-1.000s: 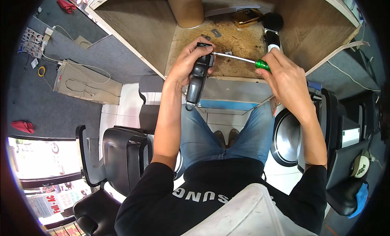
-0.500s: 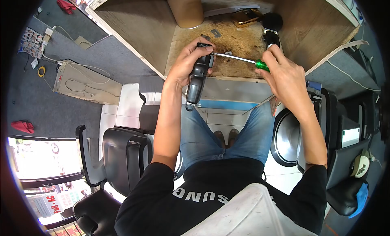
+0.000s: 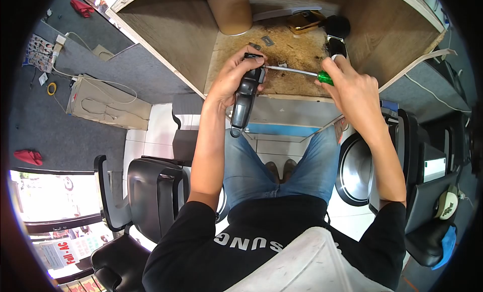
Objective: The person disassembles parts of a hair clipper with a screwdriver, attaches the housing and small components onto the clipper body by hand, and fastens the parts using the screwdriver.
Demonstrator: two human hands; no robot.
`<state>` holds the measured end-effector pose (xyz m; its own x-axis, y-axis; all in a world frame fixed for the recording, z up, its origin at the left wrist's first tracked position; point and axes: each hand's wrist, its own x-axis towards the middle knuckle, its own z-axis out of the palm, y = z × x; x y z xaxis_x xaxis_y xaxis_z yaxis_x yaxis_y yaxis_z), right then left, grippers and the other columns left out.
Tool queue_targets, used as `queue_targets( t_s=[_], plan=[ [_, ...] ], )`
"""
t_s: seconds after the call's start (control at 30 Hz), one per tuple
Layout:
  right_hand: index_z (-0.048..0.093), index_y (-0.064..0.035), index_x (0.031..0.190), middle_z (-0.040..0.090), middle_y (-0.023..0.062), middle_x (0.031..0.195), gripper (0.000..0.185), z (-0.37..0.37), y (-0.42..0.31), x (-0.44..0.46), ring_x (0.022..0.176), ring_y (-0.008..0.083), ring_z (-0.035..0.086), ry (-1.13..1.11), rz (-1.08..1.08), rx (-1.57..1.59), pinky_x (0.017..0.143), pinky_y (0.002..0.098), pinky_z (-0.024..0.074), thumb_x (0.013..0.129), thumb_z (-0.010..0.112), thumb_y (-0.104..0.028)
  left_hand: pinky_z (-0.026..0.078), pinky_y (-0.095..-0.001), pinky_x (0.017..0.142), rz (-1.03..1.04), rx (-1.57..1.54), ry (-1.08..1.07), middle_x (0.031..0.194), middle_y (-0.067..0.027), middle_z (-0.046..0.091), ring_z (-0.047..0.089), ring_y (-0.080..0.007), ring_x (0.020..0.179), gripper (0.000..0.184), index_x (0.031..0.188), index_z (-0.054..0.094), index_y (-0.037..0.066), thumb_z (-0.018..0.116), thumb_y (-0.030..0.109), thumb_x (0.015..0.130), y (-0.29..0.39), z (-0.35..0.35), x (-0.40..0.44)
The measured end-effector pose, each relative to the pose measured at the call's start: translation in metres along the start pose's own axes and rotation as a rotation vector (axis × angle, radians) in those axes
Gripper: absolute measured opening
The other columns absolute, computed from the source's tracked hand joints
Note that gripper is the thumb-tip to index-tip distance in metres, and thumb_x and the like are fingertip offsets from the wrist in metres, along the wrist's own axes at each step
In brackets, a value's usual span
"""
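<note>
A black hair clipper (image 3: 243,103) is gripped near its head by my left hand (image 3: 231,78), its body hanging down toward me. My right hand (image 3: 354,96) is closed on the green handle of a screwdriver (image 3: 294,70). The metal shaft runs left, and its tip meets the side of the clipper head by my left fingers. Exact contact at the tip is too small to tell. Behind the shaft, a small metal piece (image 3: 283,65) lies on the worn shelf (image 3: 302,88). A flat metal blade (image 3: 267,40) rests farther back.
Wooden cabinet walls (image 3: 171,30) flank the shelf. At its back are a brown cylinder (image 3: 229,13), a pale comb (image 3: 287,13), a gold-coloured trimmer (image 3: 305,25) and a dark round brush (image 3: 337,27). Black chairs (image 3: 156,191) stand at both sides; a cardboard box (image 3: 105,103) is at left.
My right hand has shifted slightly and its fingers have changed position around the green handle. My left hand and the clipper have stayed almost still.
</note>
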<state>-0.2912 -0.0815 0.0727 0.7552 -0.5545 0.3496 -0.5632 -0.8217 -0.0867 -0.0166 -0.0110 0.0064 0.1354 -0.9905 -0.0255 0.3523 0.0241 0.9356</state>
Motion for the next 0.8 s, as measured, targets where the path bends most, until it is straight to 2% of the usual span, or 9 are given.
queue_targets(
  t_s=[0.07, 0.17, 0.27, 0.47, 0.57, 0.67, 0.77, 0.8],
  plan=[
    [0.062, -0.0011, 0.106, 0.063, 0.0111, 0.098, 0.030, 0.010, 0.009, 0.001, 0.086, 0.0340, 0.071, 0.009, -0.033, 0.097, 0.071, 0.0442, 0.0566, 0.095, 0.077, -0.024, 0.051, -0.0303, 0.055, -0.001, -0.008, -0.002, 0.082, -0.0137, 0.064, 0.061, -0.0186, 0.067, 0.019, 0.113, 0.061, 0.002, 0.064, 0.018, 0.102, 0.000, -0.001, 0.000],
    [0.061, -0.0063, 0.109, 0.063, 0.0115, 0.101, 0.029, 0.018, 0.009, -0.003, 0.087, 0.0341, 0.072, 0.195, -0.133, 0.090, 0.066, 0.0457, 0.0571, 0.093, 0.079, -0.022, 0.051, -0.0301, 0.055, -0.007, -0.028, 0.018, 0.082, -0.0134, 0.064, 0.062, -0.0184, 0.069, 0.020, 0.113, 0.062, 0.002, 0.064, 0.018, 0.102, 0.000, -0.003, 0.000],
    [0.060, -0.0066, 0.110, 0.063, 0.0127, 0.098, 0.029, 0.022, 0.019, 0.000, 0.087, 0.0344, 0.072, 0.241, -0.196, 0.010, 0.066, 0.0458, 0.0574, 0.094, 0.078, -0.022, 0.052, -0.0299, 0.056, -0.004, -0.006, 0.047, 0.083, -0.0132, 0.065, 0.062, -0.0181, 0.070, 0.019, 0.112, 0.062, 0.002, 0.065, 0.019, 0.102, 0.000, -0.001, 0.002],
    [0.060, -0.0002, 0.109, 0.062, 0.0127, 0.096, 0.031, 0.013, 0.003, 0.000, 0.087, 0.0340, 0.069, 0.029, 0.001, 0.036, 0.079, 0.0446, 0.0568, 0.095, 0.078, -0.022, 0.052, -0.0301, 0.057, -0.011, 0.009, 0.055, 0.083, -0.0131, 0.065, 0.063, -0.0179, 0.070, 0.020, 0.112, 0.063, 0.003, 0.065, 0.020, 0.103, -0.002, -0.003, 0.003],
    [0.059, -0.0025, 0.108, 0.062, 0.0118, 0.096, 0.030, 0.019, 0.007, 0.000, 0.088, 0.0337, 0.069, 0.158, -0.098, 0.131, 0.080, 0.0453, 0.0568, 0.095, 0.077, -0.022, 0.052, -0.0302, 0.057, -0.016, -0.002, 0.054, 0.083, -0.0132, 0.065, 0.062, -0.0181, 0.070, 0.020, 0.113, 0.062, 0.003, 0.065, 0.020, 0.103, -0.002, -0.005, 0.003],
    [0.057, -0.0035, 0.109, 0.063, 0.0121, 0.094, 0.031, 0.026, 0.015, -0.001, 0.088, 0.0344, 0.069, 0.169, -0.166, -0.013, 0.078, 0.0444, 0.0565, 0.095, 0.077, -0.023, 0.052, -0.0304, 0.056, -0.009, -0.020, 0.065, 0.083, -0.0135, 0.065, 0.062, -0.0182, 0.070, 0.020, 0.113, 0.062, 0.002, 0.065, 0.020, 0.103, -0.003, -0.003, 0.005],
    [0.058, -0.0032, 0.110, 0.063, 0.0136, 0.092, 0.030, 0.015, 0.009, 0.000, 0.090, 0.0338, 0.069, 0.190, -0.163, 0.049, 0.076, 0.0430, 0.0556, 0.097, 0.075, -0.023, 0.051, -0.0305, 0.056, -0.005, 0.019, 0.053, 0.083, -0.0137, 0.065, 0.062, -0.0181, 0.070, 0.020, 0.112, 0.062, 0.002, 0.065, 0.019, 0.103, -0.004, -0.006, 0.005],
    [0.058, -0.0032, 0.109, 0.063, 0.0139, 0.093, 0.029, 0.013, 0.006, 0.000, 0.091, 0.0334, 0.068, 0.120, -0.104, 0.041, 0.076, 0.0428, 0.0555, 0.096, 0.076, -0.023, 0.051, -0.0304, 0.056, -0.001, 0.018, 0.043, 0.083, -0.0137, 0.065, 0.062, -0.0181, 0.070, 0.020, 0.112, 0.062, 0.002, 0.065, 0.019, 0.103, -0.004, -0.006, 0.004]
  ],
)
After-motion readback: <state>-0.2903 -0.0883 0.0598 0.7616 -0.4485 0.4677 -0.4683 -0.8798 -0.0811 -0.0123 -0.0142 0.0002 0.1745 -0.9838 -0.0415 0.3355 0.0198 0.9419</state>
